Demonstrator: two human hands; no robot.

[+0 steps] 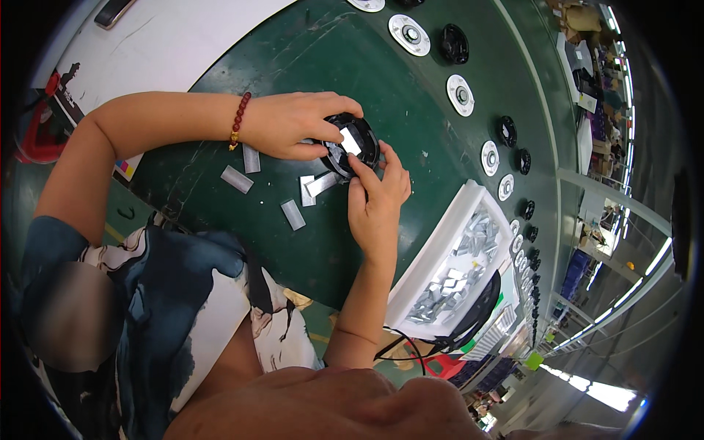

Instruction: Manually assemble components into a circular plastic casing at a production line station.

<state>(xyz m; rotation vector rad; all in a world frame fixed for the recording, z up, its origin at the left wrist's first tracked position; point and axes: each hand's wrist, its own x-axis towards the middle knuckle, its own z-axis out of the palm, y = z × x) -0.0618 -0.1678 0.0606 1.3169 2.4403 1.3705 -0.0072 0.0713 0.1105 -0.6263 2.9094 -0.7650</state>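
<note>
Between my two hands is a round black plastic housing [369, 147], resting on or just above the green tabletop. My left hand [301, 125], with a red bead bracelet at the wrist, grips its left and far rim. My right hand [380, 192] holds its near right edge, thumb and fingers at the rim. A bright rectangular metal piece [350, 141] lies inside the housing, and fingertips of both hands are close to it. Several loose metal pieces [237, 179] are scattered on the table to the left and near side of the housing, two of them overlapping.
A white bin [429, 257] of small metal pieces stands to the right of my right forearm. White discs [409, 35] and black round parts [455, 44] run in a line along the far side. A white sheet [169, 44] covers the table at the far left, with a dark phone-like object [114, 12].
</note>
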